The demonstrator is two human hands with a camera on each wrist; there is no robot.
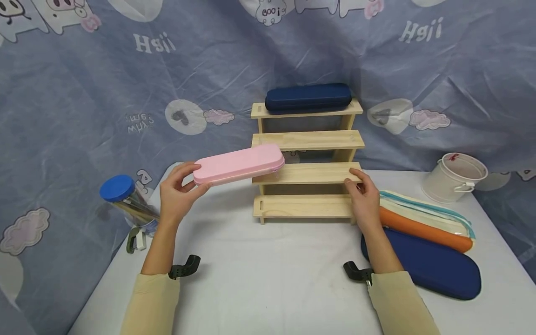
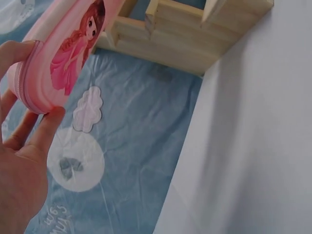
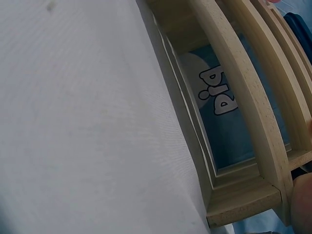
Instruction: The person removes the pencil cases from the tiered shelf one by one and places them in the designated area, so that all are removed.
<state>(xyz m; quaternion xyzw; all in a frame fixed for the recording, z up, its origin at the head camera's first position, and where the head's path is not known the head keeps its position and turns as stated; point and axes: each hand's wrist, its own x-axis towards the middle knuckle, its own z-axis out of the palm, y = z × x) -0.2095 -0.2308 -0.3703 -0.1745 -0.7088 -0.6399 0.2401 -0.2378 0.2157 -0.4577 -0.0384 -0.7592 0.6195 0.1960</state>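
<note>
A pink zippered pencil case [image 1: 239,164] is held in the air by its left end, pinched between the thumb and fingers of my left hand [image 1: 179,190]. Its right end overlaps the tiered wooden shelf [image 1: 307,173] in the head view. The left wrist view shows the case's printed face with a long-haired figure [image 2: 73,61] in a pink dress. My right hand [image 1: 363,197] grips the right end of the shelf's second step from the bottom. A dark blue pencil case [image 1: 308,97] lies along the top step.
At right lie a cream, orange and teal pouch [image 1: 427,223] and a flat navy case [image 1: 435,265]. Behind them stands a white bucket [image 1: 454,177]. A blue-lidded jar [image 1: 130,200] and a small green and white item [image 1: 135,239] are at left. A patterned curtain hangs behind.
</note>
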